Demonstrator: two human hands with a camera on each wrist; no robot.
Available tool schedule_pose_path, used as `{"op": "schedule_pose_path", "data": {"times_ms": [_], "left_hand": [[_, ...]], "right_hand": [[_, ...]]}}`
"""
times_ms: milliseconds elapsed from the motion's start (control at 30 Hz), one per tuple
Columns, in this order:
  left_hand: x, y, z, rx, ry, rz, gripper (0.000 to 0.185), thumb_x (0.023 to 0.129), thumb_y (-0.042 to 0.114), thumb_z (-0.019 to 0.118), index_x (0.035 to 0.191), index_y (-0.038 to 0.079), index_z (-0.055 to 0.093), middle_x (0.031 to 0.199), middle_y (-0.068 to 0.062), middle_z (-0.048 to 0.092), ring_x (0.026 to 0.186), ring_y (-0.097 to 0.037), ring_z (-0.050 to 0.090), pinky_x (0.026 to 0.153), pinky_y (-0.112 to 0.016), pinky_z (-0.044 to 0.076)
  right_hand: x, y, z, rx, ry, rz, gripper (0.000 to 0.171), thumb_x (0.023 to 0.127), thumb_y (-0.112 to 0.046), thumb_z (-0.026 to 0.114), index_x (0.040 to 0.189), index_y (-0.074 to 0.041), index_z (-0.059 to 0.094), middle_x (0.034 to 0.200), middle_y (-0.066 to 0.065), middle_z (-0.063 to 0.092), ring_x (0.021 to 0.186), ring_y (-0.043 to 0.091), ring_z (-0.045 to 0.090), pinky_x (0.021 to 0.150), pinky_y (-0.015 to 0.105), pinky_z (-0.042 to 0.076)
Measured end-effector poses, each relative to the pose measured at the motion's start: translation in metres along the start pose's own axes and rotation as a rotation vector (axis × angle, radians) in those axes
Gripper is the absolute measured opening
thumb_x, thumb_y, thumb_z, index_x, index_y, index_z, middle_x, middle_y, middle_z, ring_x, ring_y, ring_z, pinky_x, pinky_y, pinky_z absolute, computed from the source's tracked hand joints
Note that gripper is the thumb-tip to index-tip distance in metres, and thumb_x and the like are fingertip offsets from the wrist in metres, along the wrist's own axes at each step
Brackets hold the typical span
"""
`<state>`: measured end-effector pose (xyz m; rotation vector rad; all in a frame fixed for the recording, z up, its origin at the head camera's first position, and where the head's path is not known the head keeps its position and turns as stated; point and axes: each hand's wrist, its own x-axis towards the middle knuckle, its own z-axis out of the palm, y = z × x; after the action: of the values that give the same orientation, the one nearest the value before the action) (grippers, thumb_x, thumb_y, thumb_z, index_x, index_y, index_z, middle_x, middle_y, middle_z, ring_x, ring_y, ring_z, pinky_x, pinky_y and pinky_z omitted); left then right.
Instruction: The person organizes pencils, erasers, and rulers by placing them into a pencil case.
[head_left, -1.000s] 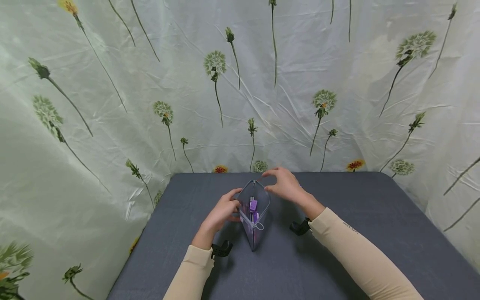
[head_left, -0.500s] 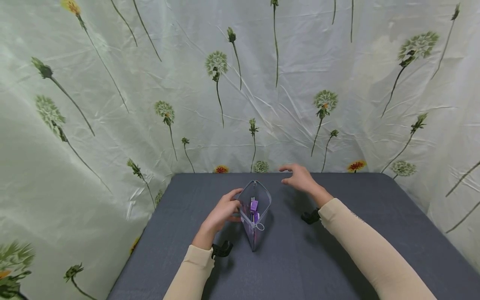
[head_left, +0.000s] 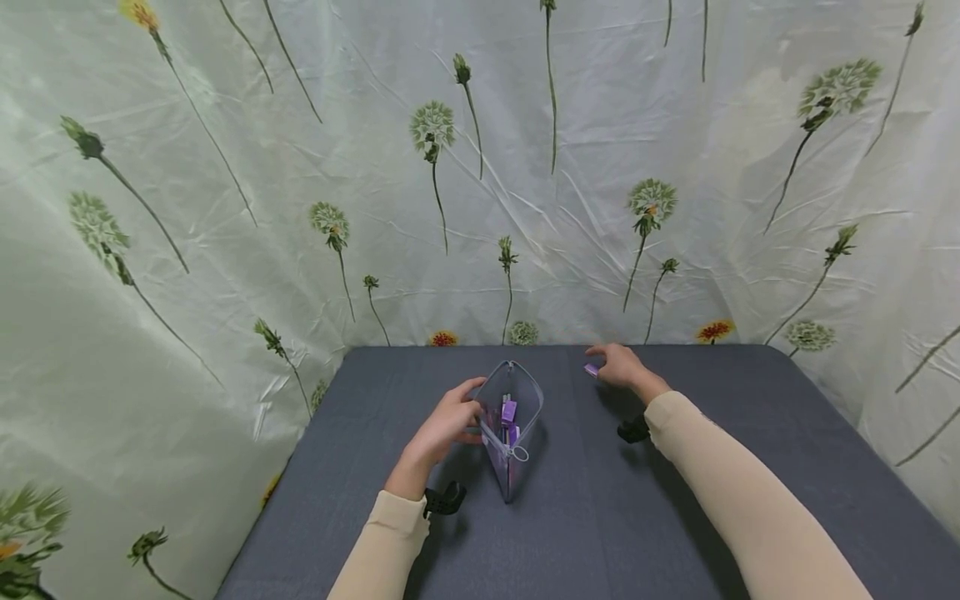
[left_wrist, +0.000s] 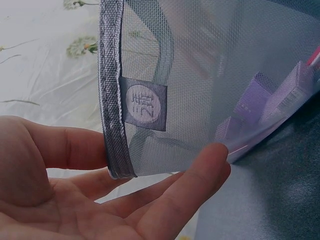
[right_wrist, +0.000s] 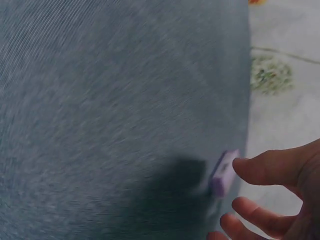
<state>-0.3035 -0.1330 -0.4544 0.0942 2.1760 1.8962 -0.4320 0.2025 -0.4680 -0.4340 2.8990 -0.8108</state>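
Note:
A grey mesh zip pouch (head_left: 497,467) stands upright with its mouth spread in the head view. My left hand (head_left: 447,423) holds its left side; in the left wrist view the thumb meets the trimmed edge beside a grey label (left_wrist: 145,104), with fingers along the mesh. Inside show purple boxes (head_left: 509,412) and, through the mesh, part of something pink. Farther right, my right hand (head_left: 622,367) reaches over a small purple block (head_left: 591,369) lying on the table. In the right wrist view, thumb and fingers are spread beside this block (right_wrist: 224,173), not closed round it.
The dark grey table (head_left: 600,517) runs back to a floral curtain (head_left: 480,208), close behind the purple block. A ring-shaped zip pull (head_left: 519,453) hangs at the pouch's near end. Dark bands sit at both wrists.
My right hand has left the pouch's rim, moved right and come down by the purple block, which has come into sight. My left hand and the pouch have stayed put.

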Motion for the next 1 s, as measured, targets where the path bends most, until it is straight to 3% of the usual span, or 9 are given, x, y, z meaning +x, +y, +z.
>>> {"op": "schedule_pose_path", "data": {"times_ms": [267, 467, 700, 1000], "left_hand": [[-0.002, -0.001, 0.003, -0.004, 0.000, -0.001, 0.061, 0.096, 0.003, 0.046, 0.156, 0.014, 0.039, 0.120, -0.030, 0.055, 0.105, -0.047, 0.064, 0.075, -0.049, 0.059], [-0.002, -0.002, 0.003, -0.006, 0.001, -0.005, 0.062, 0.095, 0.002, 0.047, 0.155, 0.014, 0.039, 0.122, -0.031, 0.054, 0.106, -0.046, 0.064, 0.075, -0.049, 0.059], [-0.001, -0.001, 0.001, -0.011, 0.010, -0.007, 0.062, 0.093, 0.002, 0.047, 0.154, 0.015, 0.042, 0.122, -0.031, 0.055, 0.107, -0.046, 0.064, 0.075, -0.048, 0.059], [0.000, -0.002, -0.001, -0.004, 0.008, -0.003, 0.062, 0.094, 0.003, 0.047, 0.154, 0.015, 0.041, 0.120, -0.030, 0.055, 0.104, -0.045, 0.064, 0.074, -0.048, 0.060]], "right_hand": [[-0.003, 0.014, 0.011, -0.083, 0.017, -0.019, 0.057, 0.080, 0.005, 0.059, 0.137, -0.001, 0.061, 0.118, 0.027, 0.063, 0.088, 0.031, 0.055, 0.073, 0.041, 0.045], [-0.002, 0.017, 0.013, -0.099, 0.014, 0.009, 0.057, 0.081, 0.005, 0.058, 0.137, -0.005, 0.062, 0.129, 0.027, 0.059, 0.088, 0.031, 0.048, 0.072, 0.041, 0.039], [0.000, 0.017, 0.012, -0.066, 0.011, 0.021, 0.050, 0.082, -0.004, 0.072, 0.132, -0.004, 0.065, 0.122, 0.024, 0.063, 0.091, 0.031, 0.054, 0.078, 0.045, 0.046], [0.000, 0.017, 0.016, -0.040, 0.034, 0.053, 0.047, 0.083, -0.016, 0.080, 0.125, -0.001, 0.067, 0.112, 0.021, 0.065, 0.083, 0.029, 0.058, 0.073, 0.043, 0.048]]}}
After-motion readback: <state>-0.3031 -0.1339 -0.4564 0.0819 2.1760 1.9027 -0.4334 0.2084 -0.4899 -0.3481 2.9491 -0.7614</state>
